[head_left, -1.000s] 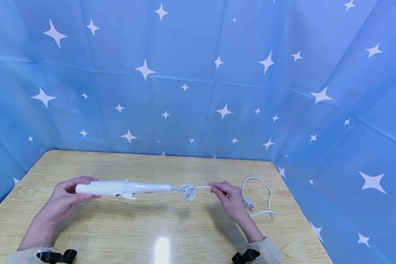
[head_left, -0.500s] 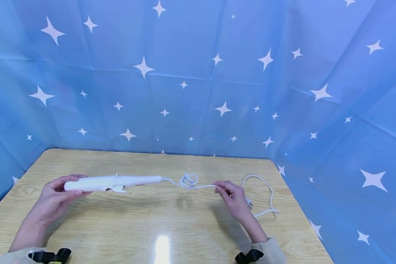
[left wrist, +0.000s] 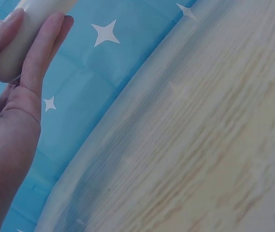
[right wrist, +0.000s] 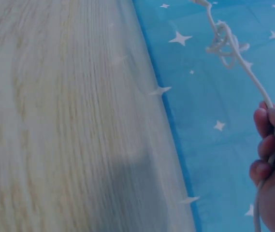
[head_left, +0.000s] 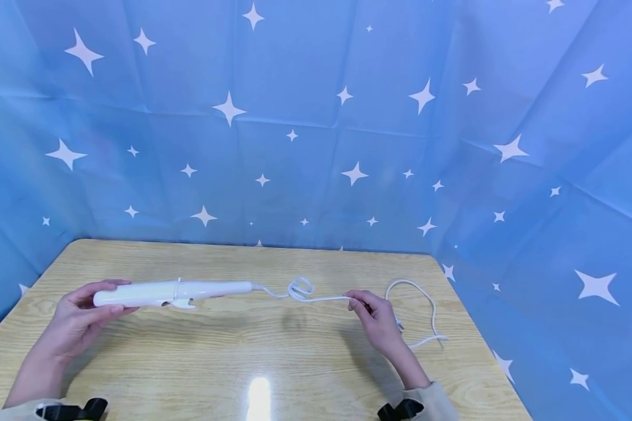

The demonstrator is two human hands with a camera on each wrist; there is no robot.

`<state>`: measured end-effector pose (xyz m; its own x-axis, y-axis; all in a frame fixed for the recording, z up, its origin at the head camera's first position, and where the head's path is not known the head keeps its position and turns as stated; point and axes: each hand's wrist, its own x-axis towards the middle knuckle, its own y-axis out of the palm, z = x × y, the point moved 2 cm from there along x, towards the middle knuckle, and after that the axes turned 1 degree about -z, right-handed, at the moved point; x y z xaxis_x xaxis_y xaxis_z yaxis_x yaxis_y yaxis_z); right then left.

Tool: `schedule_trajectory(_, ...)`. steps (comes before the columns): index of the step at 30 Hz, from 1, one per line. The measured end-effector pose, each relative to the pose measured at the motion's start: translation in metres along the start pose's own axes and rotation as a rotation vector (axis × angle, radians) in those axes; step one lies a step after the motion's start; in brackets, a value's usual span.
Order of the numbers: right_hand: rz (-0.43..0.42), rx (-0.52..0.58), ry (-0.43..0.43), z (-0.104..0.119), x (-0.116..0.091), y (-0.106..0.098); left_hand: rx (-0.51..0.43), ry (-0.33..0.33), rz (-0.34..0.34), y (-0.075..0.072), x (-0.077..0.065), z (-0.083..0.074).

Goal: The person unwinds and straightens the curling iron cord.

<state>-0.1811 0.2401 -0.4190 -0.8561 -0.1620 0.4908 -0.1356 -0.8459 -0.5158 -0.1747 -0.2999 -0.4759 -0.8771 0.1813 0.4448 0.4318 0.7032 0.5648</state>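
My left hand (head_left: 79, 320) holds a white curling iron (head_left: 210, 289) by its thick rounded end, thumb on the near side and fingers on the far side. The iron is held level above the table, with a small lever sticking out near its middle. In the left wrist view, fingers (left wrist: 36, 63) lie along both sides of the smooth end (left wrist: 9, 60). From the handle runs a white cord (head_left: 323, 299) with a loose tangle of loops (head_left: 300, 289). My right hand (head_left: 377, 323) pinches this cord to the right of the loops. The right wrist view shows the cord (right wrist: 251, 72) passing through its curled fingers.
The cord's far part (head_left: 433, 310) lies curved on the wooden table (head_left: 216, 362) at the right, its plug (head_left: 399, 324) mostly hidden behind my right hand. A blue star-patterned curtain (head_left: 295, 158) hangs behind the table and along its sides.
My left hand has moved left with the curling iron, and my right hand slightly right. The cord between them is drawn out longer, and its coils have become smaller and looser.
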Motion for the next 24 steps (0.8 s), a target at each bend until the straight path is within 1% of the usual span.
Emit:
schedule_trajectory(2,-0.017,-0.012,0.03,-0.015,-0.002,-0.001,-0.021,0.01,0.0,-0.002,-0.002,0.0)
schedule_trajectory(5,-0.055,-0.004,0.073,-0.033,-0.006,-0.007,-0.111,0.026,0.01,-0.007,-0.006,-0.003)
schedule_trajectory(6,-0.06,0.006,0.085,-0.036,-0.008,-0.009,-0.127,0.034,0.005,-0.008,-0.008,-0.005)
schedule_trajectory(8,-0.035,0.039,0.096,-0.041,-0.01,-0.011,-0.156,0.047,0.009,-0.011,-0.01,-0.008)
schedule_trajectory(9,-0.006,0.054,0.098,-0.042,-0.011,-0.012,-0.148,0.047,0.009,-0.011,-0.011,-0.009)
schedule_trajectory(12,0.088,0.084,0.116,-0.042,-0.012,-0.012,-0.063,0.03,-0.016,-0.011,-0.009,-0.011)
schedule_trajectory(14,0.128,0.089,0.137,-0.041,-0.013,-0.012,-0.012,0.009,-0.037,-0.009,-0.008,-0.011)
schedule_trajectory(16,0.139,0.101,0.156,-0.04,-0.013,-0.012,0.011,-0.004,-0.052,-0.008,-0.007,-0.011)
schedule_trajectory(18,0.145,0.121,0.16,-0.04,-0.014,-0.012,0.017,-0.004,-0.058,-0.007,-0.008,-0.011)
schedule_trajectory(21,0.161,0.151,0.149,-0.04,-0.014,-0.013,-0.001,0.01,-0.055,-0.007,-0.009,-0.011)
schedule_trajectory(24,0.175,0.157,0.149,-0.039,-0.014,-0.012,0.013,0.018,-0.047,-0.007,-0.009,-0.011)
